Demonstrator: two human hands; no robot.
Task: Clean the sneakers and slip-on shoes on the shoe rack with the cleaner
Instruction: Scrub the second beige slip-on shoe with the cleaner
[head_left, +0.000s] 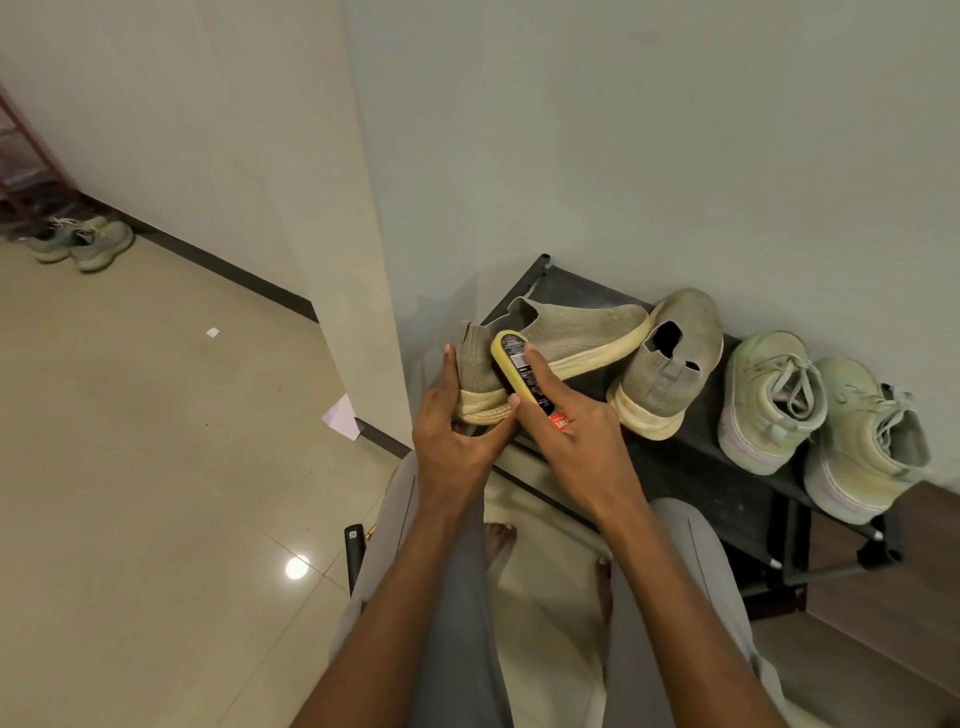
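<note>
A beige knit slip-on shoe (571, 332) lies on its side at the left end of the black shoe rack (691, 467). My left hand (452, 431) holds its heel, fingers behind the heel and thumb under the sole. My right hand (566, 436) grips the cleaner (517, 364), a yellow sponge bar with a black label, and presses it against the shoe's side near the heel. The second slip-on (670, 364) stands toe-up beside it. Two pale laced sneakers (769, 400) (862, 441) sit further right on the rack.
A wall corner juts out left of the rack. Another pair of sneakers (83, 241) lies on the tiled floor far left, by a brown rack (26, 171). Paper scraps (340, 415) lie near the corner. A dark object (355, 551) sticks out by my left leg. A wooden cabinet (893, 582) stands at right.
</note>
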